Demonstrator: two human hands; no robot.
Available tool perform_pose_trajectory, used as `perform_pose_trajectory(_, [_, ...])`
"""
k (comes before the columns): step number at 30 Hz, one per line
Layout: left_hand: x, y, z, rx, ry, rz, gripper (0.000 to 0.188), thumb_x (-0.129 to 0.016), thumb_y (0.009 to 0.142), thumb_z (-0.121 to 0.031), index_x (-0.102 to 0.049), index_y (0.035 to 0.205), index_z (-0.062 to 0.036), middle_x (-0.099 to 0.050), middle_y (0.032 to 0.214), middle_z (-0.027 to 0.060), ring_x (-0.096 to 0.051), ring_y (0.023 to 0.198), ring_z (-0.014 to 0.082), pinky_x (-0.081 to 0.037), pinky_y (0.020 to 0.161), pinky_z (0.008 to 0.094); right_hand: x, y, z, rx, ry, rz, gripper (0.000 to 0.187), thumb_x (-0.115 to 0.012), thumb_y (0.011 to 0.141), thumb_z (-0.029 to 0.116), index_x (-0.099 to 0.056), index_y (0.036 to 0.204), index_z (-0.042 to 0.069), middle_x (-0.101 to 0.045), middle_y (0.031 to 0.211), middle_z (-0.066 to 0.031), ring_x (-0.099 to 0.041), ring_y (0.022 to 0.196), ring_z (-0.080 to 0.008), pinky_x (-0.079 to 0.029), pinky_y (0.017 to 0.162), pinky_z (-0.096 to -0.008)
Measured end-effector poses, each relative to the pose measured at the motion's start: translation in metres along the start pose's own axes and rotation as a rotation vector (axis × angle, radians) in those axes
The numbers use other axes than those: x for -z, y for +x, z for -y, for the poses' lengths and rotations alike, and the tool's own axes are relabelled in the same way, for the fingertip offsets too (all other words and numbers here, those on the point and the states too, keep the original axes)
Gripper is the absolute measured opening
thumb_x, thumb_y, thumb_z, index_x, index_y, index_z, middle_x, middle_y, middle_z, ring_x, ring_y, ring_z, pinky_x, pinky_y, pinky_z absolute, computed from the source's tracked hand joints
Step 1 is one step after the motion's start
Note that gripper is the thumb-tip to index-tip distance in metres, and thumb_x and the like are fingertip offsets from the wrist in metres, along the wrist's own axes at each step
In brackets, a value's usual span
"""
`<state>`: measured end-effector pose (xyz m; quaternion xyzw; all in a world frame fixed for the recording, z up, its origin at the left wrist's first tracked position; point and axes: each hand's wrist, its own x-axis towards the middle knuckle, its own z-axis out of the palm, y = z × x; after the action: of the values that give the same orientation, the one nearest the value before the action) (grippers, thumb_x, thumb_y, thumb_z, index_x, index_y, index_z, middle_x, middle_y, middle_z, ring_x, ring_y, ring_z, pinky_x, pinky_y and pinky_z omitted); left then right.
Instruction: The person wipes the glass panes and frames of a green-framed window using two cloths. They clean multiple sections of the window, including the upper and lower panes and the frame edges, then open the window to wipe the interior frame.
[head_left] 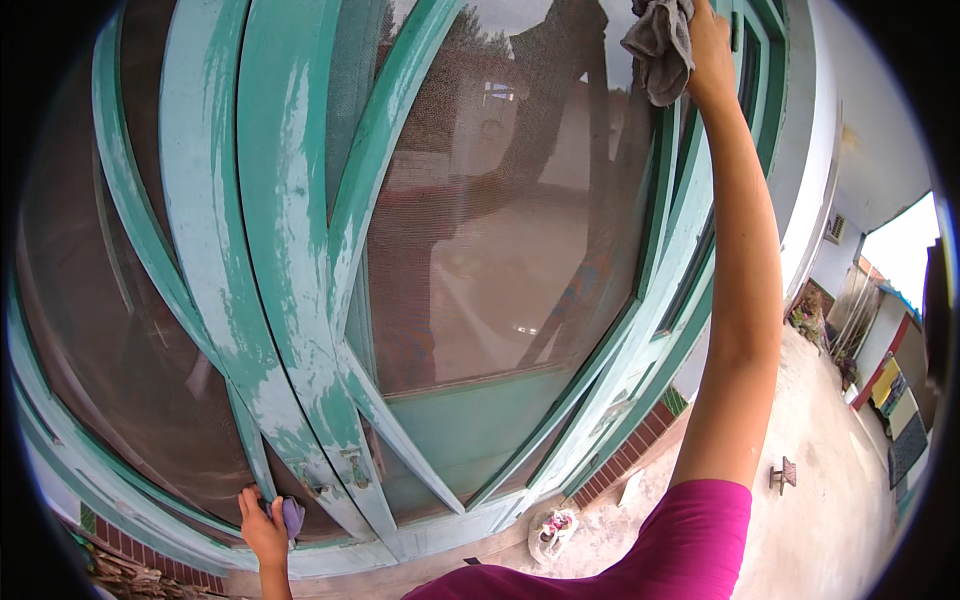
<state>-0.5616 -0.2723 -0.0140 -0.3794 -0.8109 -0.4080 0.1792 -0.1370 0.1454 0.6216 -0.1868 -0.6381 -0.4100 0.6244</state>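
High at the upper right, my right hand point(712, 55) is closed round a bunched grey cloth point(662, 52). The cloth is up against the right side of a green-painted door frame point(655, 235), beside the dark mesh screen panel point(500, 230); part of it is cut off by the picture's upper edge. Low on the left, my left hand point(263, 528) is at the lower end of another green frame point(252, 435), its fingers bent. A small purple piece, like a folded cloth point(292, 516), is gripped in it.
Pale blue-green door stiles point(285, 200) with worn paint stand in front of me. On the concrete ground point(820, 500) are a small wooden stool point(783, 475) and a pale bag point(552, 532) with coloured things in it. Cloths point(890, 385) hang at the far right.
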Motion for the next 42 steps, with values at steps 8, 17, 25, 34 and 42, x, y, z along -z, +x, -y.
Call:
perform_pose_trajectory(8, [0.000,0.007,0.001,-0.041,-0.044,0.038,0.039,-0.076,0.094,-0.021,-0.056,0.123,-0.0030,-0.061,0.110,0.0185,-0.064,0.101,0.0445,-0.051,0.080,0.0500,0.059,-0.230,0.036,-0.248,-0.209,0.114,0.050,-0.068,0.092,0.019,-0.061,0.141,0.024,-0.065,0.117,-0.0120,-0.060,0.112,-0.0397,-0.044,0.098,-0.0481])
perform_pose_trajectory(17, [0.011,0.007,-0.004,0.002,0.019,0.076,0.040,-0.077,0.093,-0.022,-0.056,0.121,-0.0054,-0.062,0.112,0.0168,-0.065,0.100,0.0442,-0.052,0.080,0.0503,0.059,-0.146,-0.027,-0.247,0.205,-0.078,0.037,-0.074,0.091,0.026,-0.072,0.125,0.011,-0.071,0.121,-0.0112,-0.057,0.122,-0.0383,-0.038,0.113,-0.0487])
perform_pose_trajectory(25, [0.008,-0.002,0.001,0.015,0.012,-0.004,0.042,-0.077,0.093,-0.020,-0.055,0.125,-0.0039,-0.063,0.114,0.0170,-0.066,0.102,0.0435,-0.052,0.081,0.0496,-0.053,0.026,-0.039,-0.619,1.231,0.031,0.017,-0.058,0.105,0.029,-0.069,0.102,0.016,-0.065,0.094,-0.0092,-0.067,0.087,-0.0266,-0.057,0.082,-0.0463])
perform_pose_trajectory(34, [-0.004,0.003,-0.001,-0.025,0.046,0.012,0.043,-0.075,0.096,-0.024,-0.055,0.128,-0.0029,-0.064,0.116,0.0167,-0.066,0.103,0.0417,-0.053,0.082,0.0483,0.018,-0.166,-0.046,-0.024,-0.242,0.098,0.040,-0.074,0.093,0.026,-0.067,0.130,0.011,-0.068,0.124,-0.0142,-0.061,0.119,-0.0362,-0.050,0.099,-0.0455])
perform_pose_trajectory(42, [0.003,0.008,0.001,-0.042,0.090,0.063,0.040,-0.073,0.098,-0.029,-0.055,0.125,-0.0046,-0.064,0.114,0.0156,-0.065,0.098,0.0430,-0.052,0.078,0.0500,0.093,-0.318,0.064,-0.236,-0.124,0.187,0.035,-0.065,0.094,0.010,-0.073,0.126,0.019,-0.063,0.123,-0.0074,-0.056,0.116,-0.0301,-0.044,0.102,-0.0406])
